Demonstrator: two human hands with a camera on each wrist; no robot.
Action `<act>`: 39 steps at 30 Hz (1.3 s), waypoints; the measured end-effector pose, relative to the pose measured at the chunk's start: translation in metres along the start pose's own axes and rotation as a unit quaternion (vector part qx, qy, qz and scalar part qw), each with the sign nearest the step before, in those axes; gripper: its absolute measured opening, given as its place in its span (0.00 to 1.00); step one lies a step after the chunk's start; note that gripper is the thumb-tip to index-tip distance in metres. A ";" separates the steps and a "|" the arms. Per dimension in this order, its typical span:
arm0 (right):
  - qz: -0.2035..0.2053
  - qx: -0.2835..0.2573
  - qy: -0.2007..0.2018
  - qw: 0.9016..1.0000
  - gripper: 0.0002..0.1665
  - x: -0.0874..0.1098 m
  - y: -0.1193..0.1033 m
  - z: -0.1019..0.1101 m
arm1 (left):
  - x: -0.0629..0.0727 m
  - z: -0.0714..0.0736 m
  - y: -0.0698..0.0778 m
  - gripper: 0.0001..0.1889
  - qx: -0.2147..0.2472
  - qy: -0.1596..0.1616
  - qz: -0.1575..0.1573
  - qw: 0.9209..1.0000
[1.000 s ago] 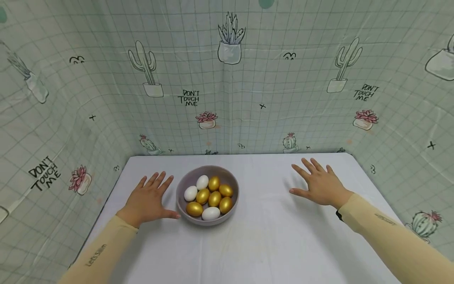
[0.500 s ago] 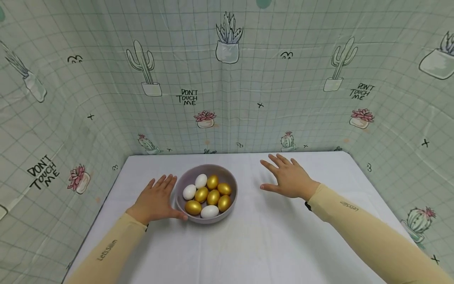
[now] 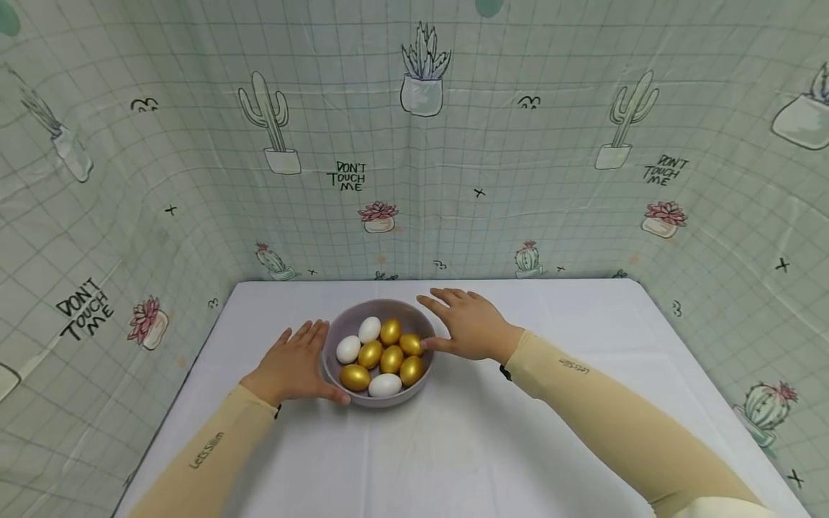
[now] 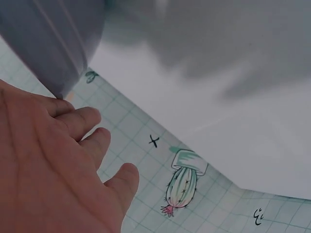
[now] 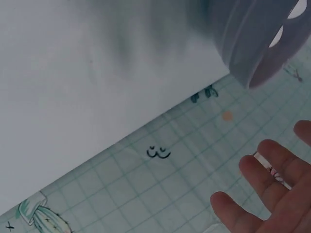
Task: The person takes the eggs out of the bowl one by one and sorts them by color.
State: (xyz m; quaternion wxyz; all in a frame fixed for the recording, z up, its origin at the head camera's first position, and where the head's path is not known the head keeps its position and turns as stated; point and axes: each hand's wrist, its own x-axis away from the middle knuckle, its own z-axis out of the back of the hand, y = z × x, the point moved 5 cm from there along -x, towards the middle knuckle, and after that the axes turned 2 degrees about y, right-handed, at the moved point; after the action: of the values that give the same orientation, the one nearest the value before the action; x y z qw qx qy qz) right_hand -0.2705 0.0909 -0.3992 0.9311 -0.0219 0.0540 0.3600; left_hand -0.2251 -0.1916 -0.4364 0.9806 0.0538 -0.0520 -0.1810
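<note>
A round grey-mauve bowl [image 3: 383, 403] stands on the table, holding several gold eggs [image 3: 391, 360] and 3 white eggs [image 3: 348, 350]. My left hand [image 3: 290, 368] lies along the bowl's left side, fingers extended and thumb by the front rim. In the left wrist view, its fingertips meet the edge of the bowl [image 4: 63, 39]. At the right rim is my right hand [image 3: 474, 327], fingers spread and thumb reaching over the edge. The right wrist view shows its fingers apart from the bowl [image 5: 238, 43]; its thumb is out of sight there.
The bowl rests on a white-covered table [image 3: 440, 467]. Behind and on both sides hangs a checked curtain [image 3: 479, 144] printed with cacti and lettering, close to the table's back edge.
My right hand has travelled left from the table's right part to the bowl's right rim. My left hand has shifted slightly right, up to the bowl. The bowl and eggs stay put.
</note>
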 end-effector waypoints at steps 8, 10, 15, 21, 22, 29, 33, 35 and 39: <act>0.020 -0.017 -0.018 0.999 0.45 -0.026 -0.029 -0.009 | -0.001 -0.001 0.001 0.77 0.013 -0.015 0.009 1.000; 0.024 -0.021 -0.023 0.999 0.44 -0.031 -0.034 -0.010 | -0.002 -0.001 0.000 0.77 0.012 -0.018 0.011 1.000; 0.024 -0.036 -0.042 0.998 0.42 -0.039 -0.046 -0.014 | -0.002 -0.001 0.001 0.77 0.011 -0.023 0.014 1.000; 0.031 -0.034 -0.064 0.997 0.37 -0.046 -0.057 -0.027 | -0.003 -0.002 0.000 0.77 0.010 -0.029 0.016 0.999; 0.033 -0.034 -0.066 0.997 0.36 -0.047 -0.059 -0.029 | -0.003 -0.003 -0.001 0.77 0.011 -0.029 0.016 0.999; 0.048 -0.030 -0.071 0.996 0.35 -0.056 -0.074 -0.039 | -0.004 -0.003 -0.001 0.77 0.012 -0.021 0.010 1.000; 0.050 -0.032 -0.087 0.994 0.35 -0.060 -0.080 -0.046 | -0.003 -0.004 -0.001 0.77 0.007 -0.025 0.011 1.000; 0.045 -0.035 -0.097 0.994 0.34 -0.062 -0.082 -0.049 | -0.003 -0.004 -0.001 0.77 0.006 -0.028 0.012 1.000; 0.041 -0.047 -0.101 0.993 0.29 -0.066 -0.084 -0.055 | -0.002 -0.003 -0.001 0.76 0.009 -0.027 0.011 1.000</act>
State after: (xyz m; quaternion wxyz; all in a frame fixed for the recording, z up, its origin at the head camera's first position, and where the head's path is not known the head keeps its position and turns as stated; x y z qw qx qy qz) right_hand -0.2672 -0.0201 -0.4463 0.9143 -0.0272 -0.0565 0.4001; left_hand -0.2272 -0.1910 -0.4401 0.9803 0.0571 -0.0809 -0.1709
